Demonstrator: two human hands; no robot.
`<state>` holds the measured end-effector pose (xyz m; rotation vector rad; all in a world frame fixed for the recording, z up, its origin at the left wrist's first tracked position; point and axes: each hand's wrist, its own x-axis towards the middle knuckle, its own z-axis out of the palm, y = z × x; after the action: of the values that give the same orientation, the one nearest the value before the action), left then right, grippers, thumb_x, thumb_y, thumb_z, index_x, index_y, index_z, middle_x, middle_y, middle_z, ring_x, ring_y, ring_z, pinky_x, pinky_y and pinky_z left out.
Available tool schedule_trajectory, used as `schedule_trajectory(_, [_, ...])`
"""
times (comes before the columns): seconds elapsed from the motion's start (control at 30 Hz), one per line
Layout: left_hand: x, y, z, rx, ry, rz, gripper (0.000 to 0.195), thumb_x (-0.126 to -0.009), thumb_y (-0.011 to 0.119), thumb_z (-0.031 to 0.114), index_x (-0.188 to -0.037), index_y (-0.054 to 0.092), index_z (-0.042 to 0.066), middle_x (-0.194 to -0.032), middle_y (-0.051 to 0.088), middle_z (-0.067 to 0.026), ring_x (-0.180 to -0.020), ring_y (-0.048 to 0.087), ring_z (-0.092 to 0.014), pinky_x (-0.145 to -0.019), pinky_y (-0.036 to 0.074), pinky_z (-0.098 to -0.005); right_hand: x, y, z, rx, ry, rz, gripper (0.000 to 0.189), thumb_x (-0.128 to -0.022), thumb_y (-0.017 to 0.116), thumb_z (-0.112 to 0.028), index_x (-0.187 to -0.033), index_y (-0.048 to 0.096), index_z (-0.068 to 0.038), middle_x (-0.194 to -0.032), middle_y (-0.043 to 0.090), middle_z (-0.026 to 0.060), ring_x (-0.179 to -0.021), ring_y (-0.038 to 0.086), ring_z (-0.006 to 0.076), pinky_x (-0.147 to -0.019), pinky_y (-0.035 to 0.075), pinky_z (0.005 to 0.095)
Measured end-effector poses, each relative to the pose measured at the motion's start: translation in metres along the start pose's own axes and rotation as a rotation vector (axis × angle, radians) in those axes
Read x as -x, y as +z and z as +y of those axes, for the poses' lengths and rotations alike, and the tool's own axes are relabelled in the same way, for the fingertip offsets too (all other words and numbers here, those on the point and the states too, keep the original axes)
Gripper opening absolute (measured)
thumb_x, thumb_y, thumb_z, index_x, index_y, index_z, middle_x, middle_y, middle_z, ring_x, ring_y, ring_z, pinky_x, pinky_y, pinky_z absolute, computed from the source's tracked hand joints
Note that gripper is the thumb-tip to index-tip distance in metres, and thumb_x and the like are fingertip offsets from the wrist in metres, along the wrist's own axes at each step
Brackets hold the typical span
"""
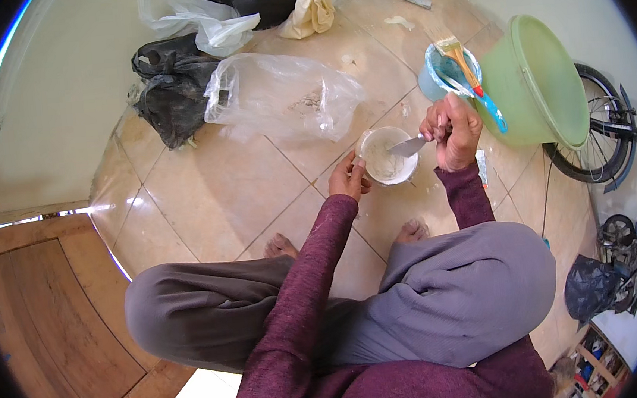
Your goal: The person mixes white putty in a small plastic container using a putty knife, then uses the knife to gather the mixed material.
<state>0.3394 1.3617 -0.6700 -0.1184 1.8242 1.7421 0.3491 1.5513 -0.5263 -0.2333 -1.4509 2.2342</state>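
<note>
My left hand grips the left side of a small white tub on the tiled floor, its fingers at the rim. Pale, powdery or pasty material lies inside the tub. My right hand is shut on a scraper with a metal blade, which slants down to the left into the tub. The scraper's handle is hidden in my fist. Just beyond that hand, a paintbrush with a wooden handle lies across a blue bucket, beside a tool with a blue handle.
A clear plastic bag holding some crumbs lies ahead, next to black bags. A green basin leans on its side at the right, before a bicycle wheel. A wooden door stands at the left. My bare feet flank the floor before me.
</note>
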Motion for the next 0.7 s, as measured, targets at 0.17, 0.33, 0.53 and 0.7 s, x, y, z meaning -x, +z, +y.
schedule_trajectory(0.17, [0.002,0.0,0.005,0.084,-0.039,-0.006,0.047,-0.092,0.052,0.023,-0.131,0.041,0.0,-0.084,0.059,-0.0119,-0.059,0.062,-0.017,-0.051,0.054,-0.0289,-0.004,0.013,-0.004,-0.025,-0.095,-0.048,0.038,-0.089,0.052,-0.019,-0.055,0.041,-0.006,-0.049,0.037,0.0009,-0.04,0.032,0.0085,-0.04,0.031,0.0251])
schedule_trajectory(0.33, [-0.003,0.007,0.009,0.09,-0.022,-0.042,0.044,-0.092,0.051,0.022,-0.127,0.04,-0.004,-0.086,0.054,-0.0127,-0.059,0.062,-0.019,-0.052,0.055,-0.0302,-0.007,-0.002,0.056,0.106,0.025,0.001,0.036,-0.087,0.053,-0.018,-0.055,0.041,-0.006,-0.048,0.038,0.0006,-0.041,0.034,0.0076,-0.04,0.03,0.0245])
schedule_trajectory(0.53, [-0.002,0.01,0.011,0.03,-0.009,0.004,0.04,-0.092,0.05,0.02,-0.119,0.038,-0.006,-0.085,0.053,-0.014,-0.056,0.061,-0.019,-0.048,0.054,-0.0304,-0.018,-0.012,0.071,0.072,0.179,0.05,0.034,-0.085,0.055,-0.02,-0.056,0.043,-0.007,-0.049,0.041,0.0009,-0.04,0.034,0.0077,-0.039,0.03,0.0239])
schedule_trajectory(0.7, [-0.001,0.011,0.015,-0.012,-0.016,0.003,0.036,-0.092,0.05,0.019,-0.115,0.038,-0.006,-0.088,0.052,-0.0145,-0.057,0.061,-0.019,-0.046,0.054,-0.0307,-0.021,-0.014,0.045,-0.007,0.007,0.009,0.036,-0.087,0.048,-0.022,-0.056,0.037,-0.009,-0.044,0.03,0.0007,-0.037,0.028,0.0097,-0.037,0.027,0.0256])
